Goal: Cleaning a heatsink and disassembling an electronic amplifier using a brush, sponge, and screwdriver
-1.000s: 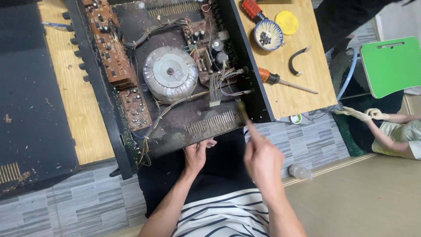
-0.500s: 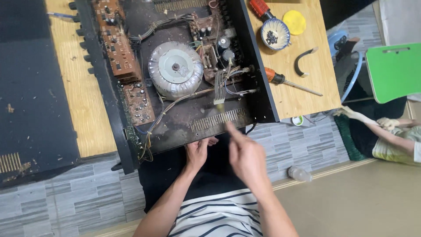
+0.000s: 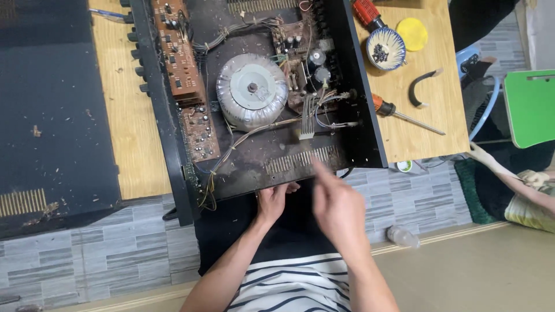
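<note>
Left hand (image 3: 272, 199) fingers clamped on amplifier chassis (image 3: 254, 167) edge at 6 o'clock; right hand (image 3: 338, 211) blurred, fingers loosely together, empty. Best keep chassis steady.

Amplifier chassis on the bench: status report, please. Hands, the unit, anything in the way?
Left hand grips the near edge of the amplifier chassis. Right hand blurred, empty, just off that edge. Lid off, round transformer exposed. Screwdriver lies apart; nothing blocking.

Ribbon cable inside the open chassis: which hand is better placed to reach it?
Probably the right hand: it hovers free, fingers toward the ribbon cable. The left hand grips the chassis edge.
</note>
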